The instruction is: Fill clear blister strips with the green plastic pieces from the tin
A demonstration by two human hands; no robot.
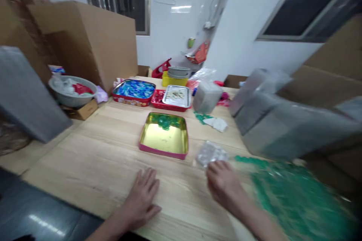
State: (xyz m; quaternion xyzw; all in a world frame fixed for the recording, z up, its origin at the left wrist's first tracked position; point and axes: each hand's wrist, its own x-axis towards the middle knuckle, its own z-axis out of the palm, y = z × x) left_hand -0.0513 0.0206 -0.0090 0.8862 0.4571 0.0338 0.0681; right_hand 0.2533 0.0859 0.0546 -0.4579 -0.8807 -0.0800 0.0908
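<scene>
My left hand point(143, 197) lies palm down on the wooden table point(93, 158), fingers spread and holding nothing. My right hand point(223, 180) is closed, its fingers curled at the near edge of a small heap of clear plastic point(212, 152). What sits inside those fingers is hidden and blurred. Ahead, between both hands, stands a shallow tin tray point(164, 141) with a gold inside and a pink rim. Small green translucent pieces point(164, 121) are gathered at its far side.
Green plastic sheets point(299, 196) cover the right side, below grey wrapped blocks point(283, 124). Behind the gold tin are a tin of blue pieces point(135, 89), a silver tray point(177, 96) and a wrapped block point(207, 97). A basket point(72, 96) and cardboard box point(110, 41) stand left.
</scene>
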